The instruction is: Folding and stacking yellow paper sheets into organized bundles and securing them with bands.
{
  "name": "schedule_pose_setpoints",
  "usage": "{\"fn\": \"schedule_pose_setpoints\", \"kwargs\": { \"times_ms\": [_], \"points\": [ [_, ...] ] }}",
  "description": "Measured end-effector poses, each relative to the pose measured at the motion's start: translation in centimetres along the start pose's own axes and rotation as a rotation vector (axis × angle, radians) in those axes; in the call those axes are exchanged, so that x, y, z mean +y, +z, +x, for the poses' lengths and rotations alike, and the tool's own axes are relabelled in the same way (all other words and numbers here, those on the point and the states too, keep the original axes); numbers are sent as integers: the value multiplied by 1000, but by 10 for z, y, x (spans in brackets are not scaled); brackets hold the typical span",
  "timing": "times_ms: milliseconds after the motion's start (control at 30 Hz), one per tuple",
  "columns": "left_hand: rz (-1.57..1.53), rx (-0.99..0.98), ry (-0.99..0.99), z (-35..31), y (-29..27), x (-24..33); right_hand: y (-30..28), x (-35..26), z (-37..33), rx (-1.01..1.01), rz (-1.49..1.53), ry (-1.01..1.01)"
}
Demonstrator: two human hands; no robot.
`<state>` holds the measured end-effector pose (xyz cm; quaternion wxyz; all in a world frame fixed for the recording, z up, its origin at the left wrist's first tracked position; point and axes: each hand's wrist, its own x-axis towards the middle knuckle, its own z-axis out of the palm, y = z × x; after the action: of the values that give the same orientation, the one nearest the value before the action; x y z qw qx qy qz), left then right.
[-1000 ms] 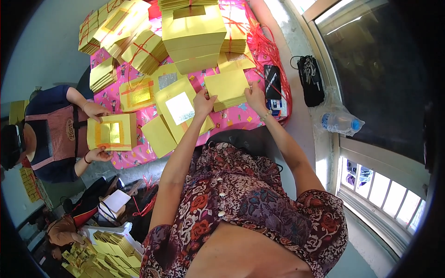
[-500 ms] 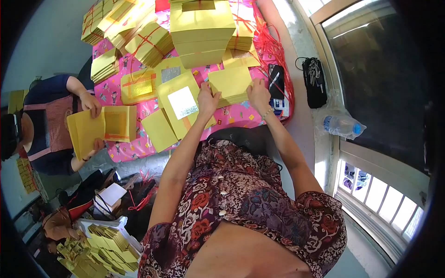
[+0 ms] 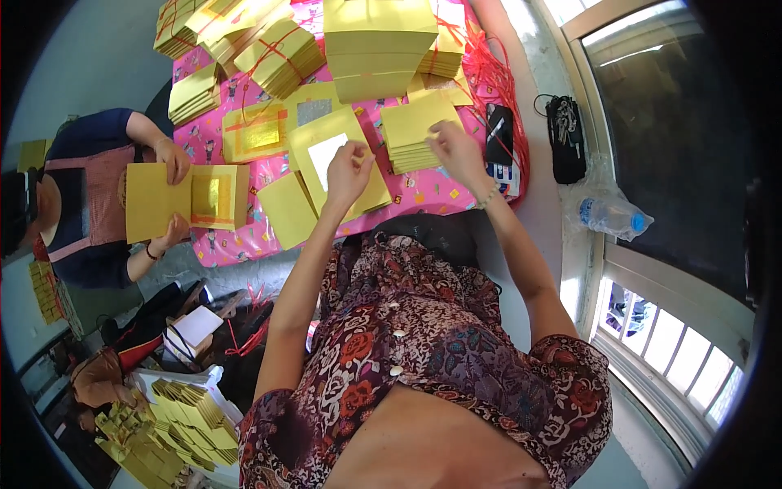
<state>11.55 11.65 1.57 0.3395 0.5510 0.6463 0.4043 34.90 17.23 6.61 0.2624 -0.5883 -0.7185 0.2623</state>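
My left hand (image 3: 349,173) hovers over a pile of yellow paper sheets (image 3: 371,186) with a silvery-white square (image 3: 327,155) on top. Its fingers are curled in toward the thumb; whether a sheet edge is between them is hidden. To the right, my right hand (image 3: 458,153) has loosely bent fingers apart, by the right edge of a neat stack of folded yellow paper (image 3: 414,130). Nothing shows in that hand. Next to the left pile lie a plain yellow sheet (image 3: 285,210) and a sheet with a gold square (image 3: 261,134).
Tied yellow bundles (image 3: 281,61) and a tall yellow stack (image 3: 380,49) fill the far side of the pink table cover (image 3: 224,251). Red string (image 3: 509,90), a dark phone (image 3: 499,134) and a bottle (image 3: 609,213) are at right. Across the left side, a co-worker's hands (image 3: 175,163) hold yellow paper.
Both my hands have come off the folded stack: the left moved left over the silvery-square pile, the right lifted slightly. The co-worker's sheet has swung flatter. The view has shifted a little.
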Motion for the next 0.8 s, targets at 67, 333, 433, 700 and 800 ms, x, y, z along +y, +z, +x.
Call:
{"fn": "schedule_pose_setpoints", "kwargs": {
  "times_ms": [67, 333, 433, 700, 800],
  "points": [
    [36, -102, -33, -25, -18, -14, 20, -5, -9, -250, -57, -395],
    [339, -132, 97, -95, -45, -34, 89, -23, -42, -601, -352, -701],
    [405, -100, 150, -100, -44, -40, 93, -20, -40, -587, -376, -729],
    [357, -150, 166, -97, -51, -49, 86, -12, -30, -652, -166, -641],
    [309, -153, 153, -94, -54, -51, 85, -13, -32, -612, -157, -637]
  ]
}}
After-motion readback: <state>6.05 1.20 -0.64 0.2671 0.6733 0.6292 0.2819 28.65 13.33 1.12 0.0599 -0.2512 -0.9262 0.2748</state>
